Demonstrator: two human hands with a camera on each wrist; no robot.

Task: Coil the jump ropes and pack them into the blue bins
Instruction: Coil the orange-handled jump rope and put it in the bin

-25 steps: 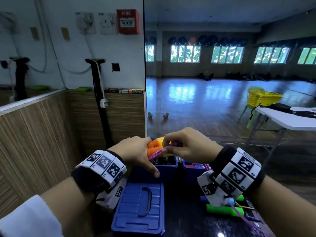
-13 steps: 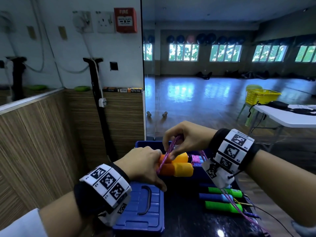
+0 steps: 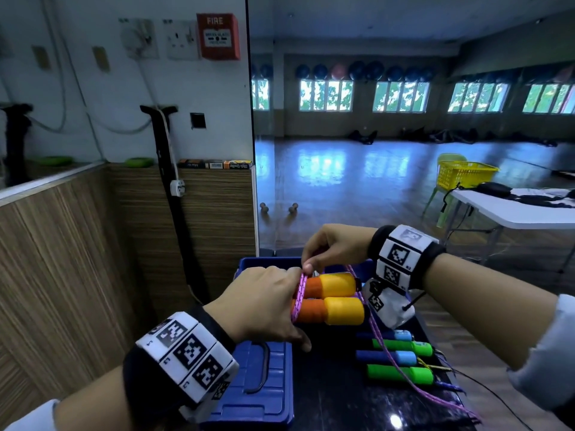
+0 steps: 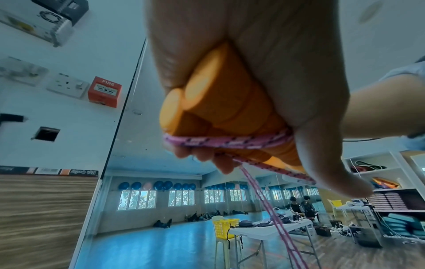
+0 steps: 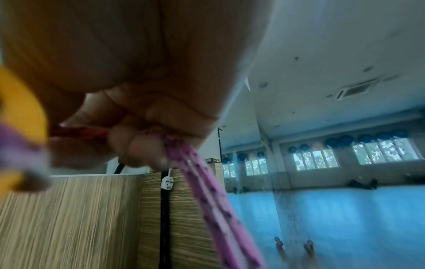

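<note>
Two orange handles (image 3: pixel 326 301) with yellow end caps were gripped side by side in the left hand (image 3: pixel 264 306), fingers curled round them, thumb pointing down (wrist view confirmed the wrap). The pair was held in the air above the dark tabletop (image 3: pixel 336 396), just in front of the open blue bin (image 3: pixel 264 264). A turn of pink rope (image 3: pixel 300 295) was seen laid across the handles next to the left knuckles. The rope was pinched between thumb and fingertips of the right hand (image 3: pixel 334 248), positioned just above the handles, fingers bent. From there a doubled strand was trailed down past the right wrist, over the tabletop toward the near right edge.

On the tabletop to the right, green handles (image 3: pixel 401 373) and blue handles (image 3: pixel 385 357) of other jump ropes were laid in a row, with thin cords running off right. A blue lid (image 3: pixel 258 390) with a dark carry handle was set at the near left, under the left wrist. Bin contents could not be told (hidden by the hands).
</note>
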